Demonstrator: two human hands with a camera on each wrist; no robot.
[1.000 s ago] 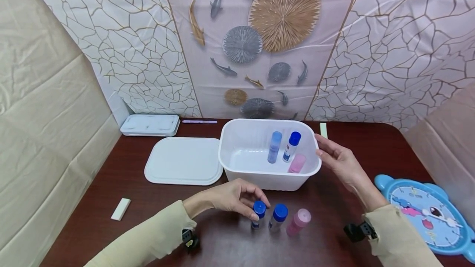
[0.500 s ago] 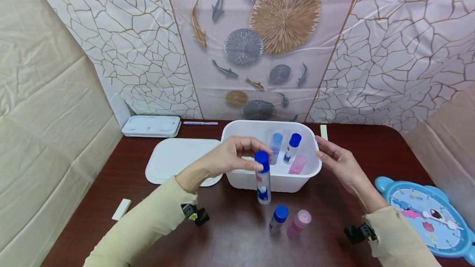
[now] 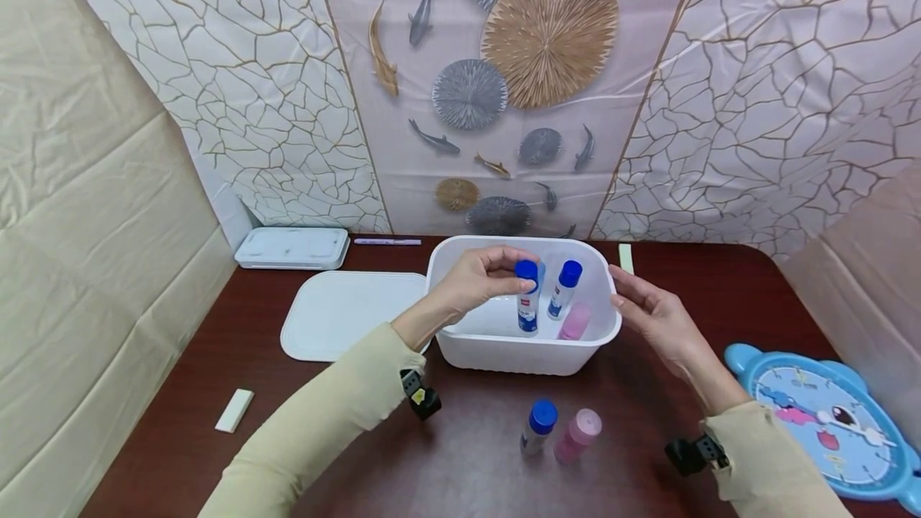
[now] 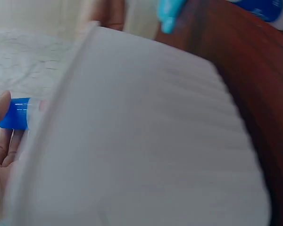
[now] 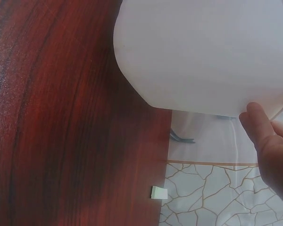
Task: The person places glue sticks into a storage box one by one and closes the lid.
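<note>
My left hand [image 3: 480, 284] pinches a clear glue stick [image 3: 528, 308] by its blue cap, upright inside the white plastic bin's near side. The left wrist view shows the cap [image 4: 16, 114] between thumb and fingers, partly behind the bin wall [image 4: 141, 132]. Within the bin [image 3: 514, 354] stand another blue-capped glue stick [image 3: 564, 292] and a pink one [image 3: 574, 321]. A light blue one [image 3: 542, 272] is mostly hidden behind the held stick. My right hand [image 3: 658, 322] rests its extended fingers against the bin's right rim; the right wrist view shows fingertips [image 5: 254, 113] on its outer wall.
On the table in front of the bin stand a blue-capped glue stick [image 3: 538, 427] and a pink one [image 3: 577, 435]. A white lid [image 3: 352, 316] lies left of the bin, with a pale case [image 3: 291, 248] and purple pen [image 3: 387, 242] behind. A blue cartoon clock [image 3: 827, 422] lies right.
My left hand has lifted a blue-capped glue stick off the table and carried it up and over the near rim into the bin. The right hand has stayed at the rim.
</note>
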